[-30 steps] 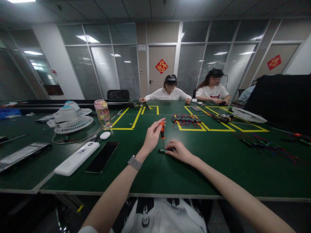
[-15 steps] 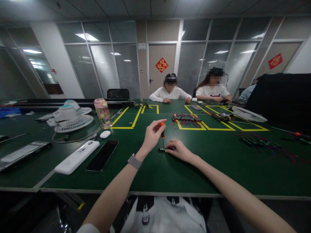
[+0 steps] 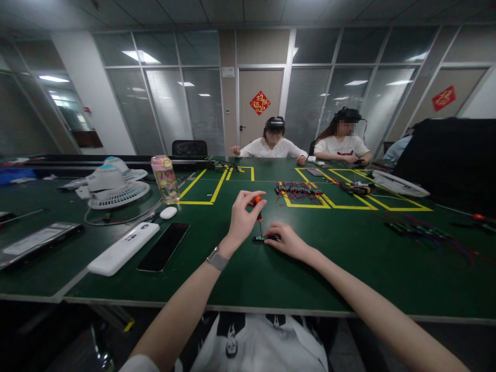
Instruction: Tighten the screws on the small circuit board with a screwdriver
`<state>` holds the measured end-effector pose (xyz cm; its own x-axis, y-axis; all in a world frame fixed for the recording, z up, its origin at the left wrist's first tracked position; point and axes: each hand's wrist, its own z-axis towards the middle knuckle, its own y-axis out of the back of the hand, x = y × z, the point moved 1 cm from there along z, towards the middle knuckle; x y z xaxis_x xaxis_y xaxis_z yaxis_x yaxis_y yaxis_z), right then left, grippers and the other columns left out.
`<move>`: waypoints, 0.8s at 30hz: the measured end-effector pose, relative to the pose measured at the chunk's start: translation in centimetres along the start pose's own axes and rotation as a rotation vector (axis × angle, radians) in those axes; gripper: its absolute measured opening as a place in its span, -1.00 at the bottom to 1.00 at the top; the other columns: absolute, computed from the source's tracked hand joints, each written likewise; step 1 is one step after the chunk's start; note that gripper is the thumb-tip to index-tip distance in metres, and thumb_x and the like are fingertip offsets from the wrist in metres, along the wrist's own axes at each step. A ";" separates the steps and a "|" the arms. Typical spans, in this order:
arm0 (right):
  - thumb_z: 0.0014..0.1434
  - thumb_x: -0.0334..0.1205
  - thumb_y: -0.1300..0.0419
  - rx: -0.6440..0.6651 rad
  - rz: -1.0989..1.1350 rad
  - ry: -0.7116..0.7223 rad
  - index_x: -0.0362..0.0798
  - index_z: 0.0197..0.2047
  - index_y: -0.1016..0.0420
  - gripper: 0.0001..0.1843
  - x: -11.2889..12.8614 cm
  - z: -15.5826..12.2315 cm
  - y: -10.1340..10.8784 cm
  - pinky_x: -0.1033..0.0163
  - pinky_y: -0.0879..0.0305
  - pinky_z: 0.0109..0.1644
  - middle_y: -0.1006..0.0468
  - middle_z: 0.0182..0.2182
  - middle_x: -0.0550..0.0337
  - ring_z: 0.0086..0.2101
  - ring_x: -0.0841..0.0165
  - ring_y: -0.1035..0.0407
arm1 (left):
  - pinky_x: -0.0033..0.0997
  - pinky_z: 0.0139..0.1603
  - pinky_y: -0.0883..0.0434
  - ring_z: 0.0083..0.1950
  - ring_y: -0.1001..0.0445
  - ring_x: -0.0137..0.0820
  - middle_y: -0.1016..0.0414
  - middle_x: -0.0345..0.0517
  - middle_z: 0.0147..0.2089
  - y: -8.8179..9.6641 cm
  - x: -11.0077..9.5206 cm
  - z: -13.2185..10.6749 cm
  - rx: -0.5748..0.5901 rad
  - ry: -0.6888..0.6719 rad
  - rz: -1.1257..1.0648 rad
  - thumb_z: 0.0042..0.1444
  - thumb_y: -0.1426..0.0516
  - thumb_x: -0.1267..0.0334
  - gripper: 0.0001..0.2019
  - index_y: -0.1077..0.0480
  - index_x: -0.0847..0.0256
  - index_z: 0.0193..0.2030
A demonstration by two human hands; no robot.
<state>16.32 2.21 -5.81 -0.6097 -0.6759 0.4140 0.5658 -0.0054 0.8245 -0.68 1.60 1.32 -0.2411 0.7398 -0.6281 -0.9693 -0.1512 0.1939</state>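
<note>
Head view: the screwdriver (image 3: pixel 258 201) stands upright, the top of its orange handle pinched between the thumb and fingertips of the left hand (image 3: pixel 241 219). Its thin shaft runs down to a little board (image 3: pixel 259 238) lying flat on the green table (image 3: pixel 271 279). Just right of that grip the right hand (image 3: pixel 285 240) lies low, its fingertips closed on the board's end and pinning it down.

The tool looks light and stiff (the handle is slim, so fingertips near its top suit it best). The board looks small, light and easily nudged, and is best held by its edges.

Left of the grip lie a black phone (image 3: pixel 163 247), a white power bank (image 3: pixel 123 248) and a white mouse (image 3: pixel 168 212). Beyond the grip is a bundle of coloured wires (image 3: pixel 297 190).
</note>
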 end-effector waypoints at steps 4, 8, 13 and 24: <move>0.12 -0.32 -0.26 -0.005 -0.011 0.006 -0.08 -0.25 -0.58 -0.90 0.1 -0.1 0.0 0.22 -0.27 -0.17 -0.50 -0.35 0.10 -0.26 0.28 -0.36 | -0.37 0.07 -0.34 0.01 -0.41 -0.40 -0.42 -0.05 -0.01 -0.2 -0.1 -0.2 0.090 -0.025 -0.040 0.30 0.05 0.31 -0.68 -0.35 0.13 0.14; 0.16 -0.28 -0.23 -0.015 -0.009 0.018 -0.08 -0.27 -0.57 -0.90 0.3 0.0 -0.2 0.23 -0.27 -0.18 -0.48 -0.35 0.11 -0.27 0.29 -0.36 | -0.44 -0.10 -0.41 -0.11 -0.45 -0.42 -0.45 -0.07 -0.10 -0.4 -0.2 -0.3 0.109 0.004 -0.093 0.26 -0.03 0.29 -0.71 -0.38 0.15 0.09; 0.17 -0.28 -0.21 -0.013 0.003 0.016 -0.09 -0.27 -0.56 -0.89 0.3 0.0 -0.3 0.25 -0.28 -0.21 -0.46 -0.35 0.12 -0.31 0.32 -0.36 | -0.43 -0.07 -0.38 -0.10 -0.41 -0.40 -0.39 -0.07 -0.11 -0.3 -0.7 -0.4 0.065 -0.040 0.057 0.23 -0.07 0.28 -0.75 -0.44 0.15 0.02; 0.14 -0.28 -0.24 -0.016 0.027 0.008 -0.09 -0.25 -0.56 -0.89 0.0 -0.1 -0.6 0.24 -0.28 -0.18 -0.47 -0.32 0.12 -0.28 0.31 -0.36 | -0.38 -0.06 -0.41 -0.10 -0.42 -0.38 -0.37 -0.07 -0.11 0.0 -0.4 -0.4 0.001 -0.049 0.167 0.23 -0.07 0.25 -0.76 -0.44 0.14 -0.01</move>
<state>16.09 2.13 -6.33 -0.5896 -0.6816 0.4333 0.5914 0.0010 0.8064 -0.57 1.07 1.26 -0.3965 0.7354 -0.5496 -0.9158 -0.2747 0.2932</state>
